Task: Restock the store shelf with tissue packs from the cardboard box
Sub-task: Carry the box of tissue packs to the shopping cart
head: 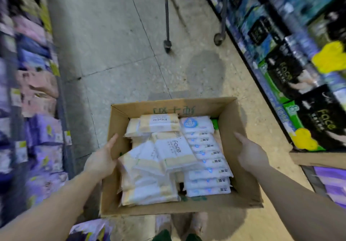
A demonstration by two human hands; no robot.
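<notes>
1. Cardboard box (pixel 241 166) on the aisle floor (pixel 116 53), packed with tissue packs (pixel 174 151).
2. Left hand (pixel 102 159) and right hand (pixel 251 155) flat against its side walls, fingers loose, likely to lift or shift it toward a shelf (pixel 292 83).
3. Trolley (pixel 192 10) stands ahead, partly blocking the aisle.

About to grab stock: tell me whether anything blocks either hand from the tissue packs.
Nothing visible does. The cardboard box is open-topped, the tissue packs lie exposed, and the left hand and right hand sit at its side walls.
</notes>
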